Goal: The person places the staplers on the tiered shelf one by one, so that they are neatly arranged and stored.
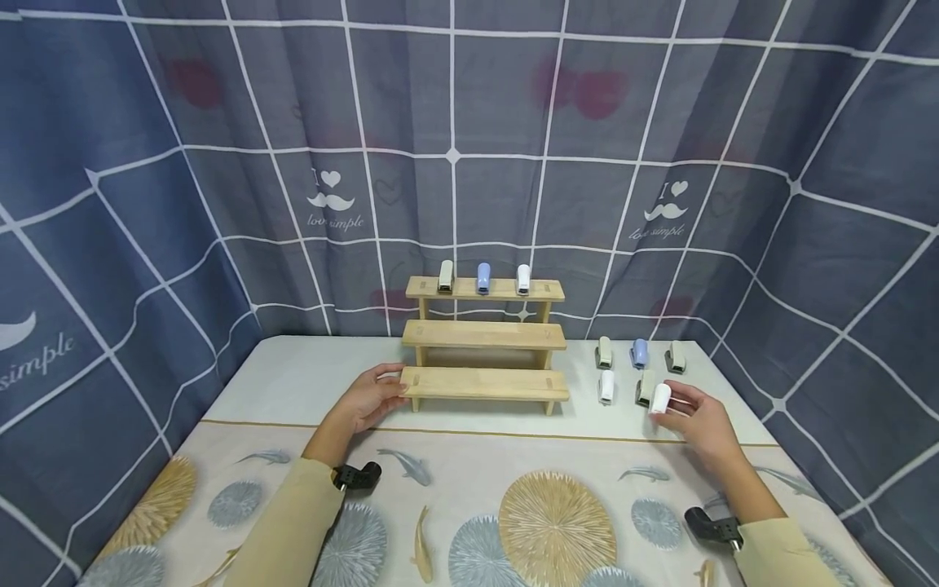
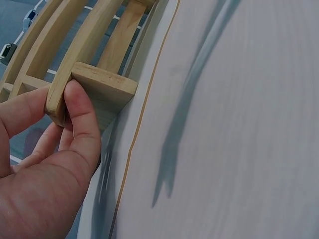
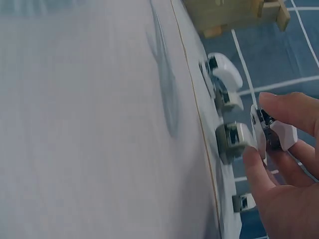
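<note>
My left hand pinches the left end of the lowest board of a three-step wooden shelf; in the left wrist view the thumb lies against the board's end. My right hand holds a white mini stapler between thumb and fingers, tilted, on the right of the table. Right beside it is a pale green mini stapler. Three mini staplers stand along the top board: pale green, blue and white.
Right of the shelf, a white mini stapler stands in front of a pale green one, with a blue one and another pale green one farther right. A patterned cloth covers the table front. Checked curtains enclose the table.
</note>
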Available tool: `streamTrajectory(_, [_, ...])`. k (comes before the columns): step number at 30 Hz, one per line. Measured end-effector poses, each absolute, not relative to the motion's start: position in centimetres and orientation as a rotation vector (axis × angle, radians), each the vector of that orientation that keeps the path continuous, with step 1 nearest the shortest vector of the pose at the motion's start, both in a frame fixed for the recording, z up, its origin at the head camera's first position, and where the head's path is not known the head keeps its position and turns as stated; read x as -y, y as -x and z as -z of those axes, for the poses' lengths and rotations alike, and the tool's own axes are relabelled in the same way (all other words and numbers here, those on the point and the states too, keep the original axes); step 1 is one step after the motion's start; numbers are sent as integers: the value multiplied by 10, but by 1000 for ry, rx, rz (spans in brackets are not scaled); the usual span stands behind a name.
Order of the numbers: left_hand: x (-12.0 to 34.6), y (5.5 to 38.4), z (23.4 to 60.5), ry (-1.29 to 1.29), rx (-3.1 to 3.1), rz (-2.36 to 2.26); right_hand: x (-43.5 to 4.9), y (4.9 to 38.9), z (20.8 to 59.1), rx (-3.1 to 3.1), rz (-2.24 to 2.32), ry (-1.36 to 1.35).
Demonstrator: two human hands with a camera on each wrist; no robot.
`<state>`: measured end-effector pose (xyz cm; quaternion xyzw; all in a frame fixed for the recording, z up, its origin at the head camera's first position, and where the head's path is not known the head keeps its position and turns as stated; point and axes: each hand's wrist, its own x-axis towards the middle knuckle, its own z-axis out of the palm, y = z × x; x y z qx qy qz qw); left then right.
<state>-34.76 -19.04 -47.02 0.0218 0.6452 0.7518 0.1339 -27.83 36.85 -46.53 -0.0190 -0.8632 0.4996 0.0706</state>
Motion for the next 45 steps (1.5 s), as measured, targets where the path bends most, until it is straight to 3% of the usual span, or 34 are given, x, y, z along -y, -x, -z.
streamTrajectory(27, [189,347,470,-37,-1878,-2175,-298,260,461,2416,-1845,-226])
streamTrajectory(45, [190,346,468,-27,-1920,-2143,-246,272,457,2301,-1982,-440])
